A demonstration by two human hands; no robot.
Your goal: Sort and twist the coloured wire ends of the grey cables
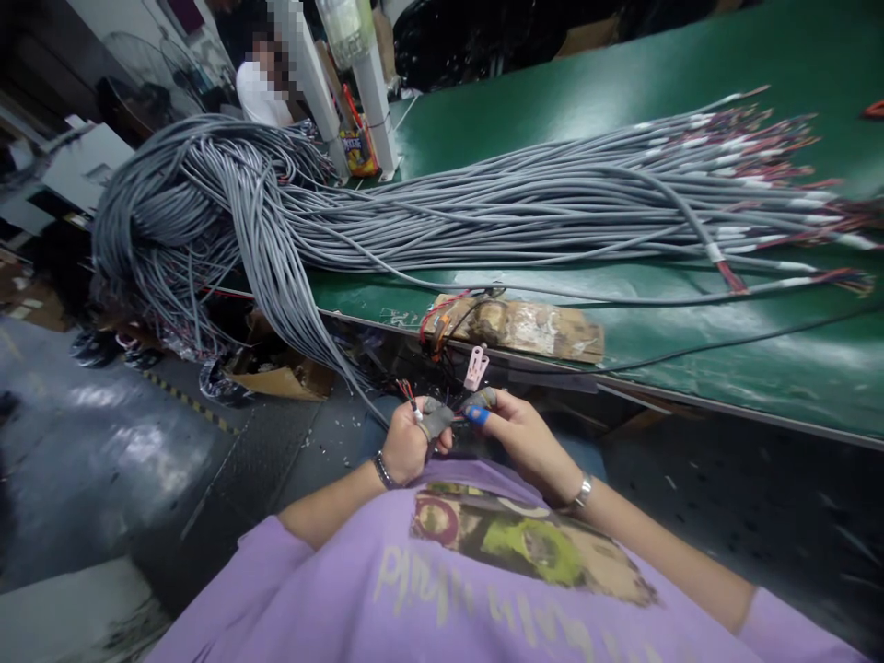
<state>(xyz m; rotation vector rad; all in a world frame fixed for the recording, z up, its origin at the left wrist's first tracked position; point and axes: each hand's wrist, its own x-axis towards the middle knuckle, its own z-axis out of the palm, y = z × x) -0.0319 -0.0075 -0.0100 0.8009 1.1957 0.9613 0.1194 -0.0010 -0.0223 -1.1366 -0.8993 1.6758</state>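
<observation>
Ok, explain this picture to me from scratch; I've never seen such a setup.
No machine here: a camera worn on a person's head looks forward and down at that person's own hands. The left hand holds thin coloured wires; the right hand works against it, though its exact grip is too small to make out. Some fingers wear grey covers, and there is a blue wrap on the right hand. Beyond, a green bench carries a long bundle of grey cables. Near its front edge are a wooden block and a pink clip.
</observation>
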